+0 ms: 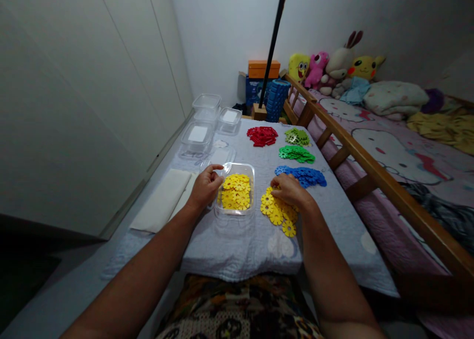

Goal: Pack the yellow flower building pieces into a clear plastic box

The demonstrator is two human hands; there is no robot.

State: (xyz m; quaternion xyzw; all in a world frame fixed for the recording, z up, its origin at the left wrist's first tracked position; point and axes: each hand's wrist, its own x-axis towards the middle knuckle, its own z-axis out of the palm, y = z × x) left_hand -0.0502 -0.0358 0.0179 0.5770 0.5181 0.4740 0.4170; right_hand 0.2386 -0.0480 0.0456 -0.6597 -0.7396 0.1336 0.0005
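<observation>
A clear plastic container (253, 188) stands on the table, part filled with yellow notched snowflake discs (236, 193). At its left edge my left hand (208, 185) is closed, with thumb and fingers at the rim. To the right of the container lies a loose pile of yellow snowflake discs (276, 215). Over the top of that pile my right hand (291, 188) is bent down, its fingertips pinched on a yellow disc that they partly hide. Just behind this hand is a heap of blue snowflake discs (309, 176).
Farther back lie green discs (296, 154), light green discs (297, 137) and red pieces (262, 136). Clear lidded containers (197, 135) stand at the back left, and a folded white cloth (161, 200) lies in front of them. A wooden bed rail (348, 141) runs along the right.
</observation>
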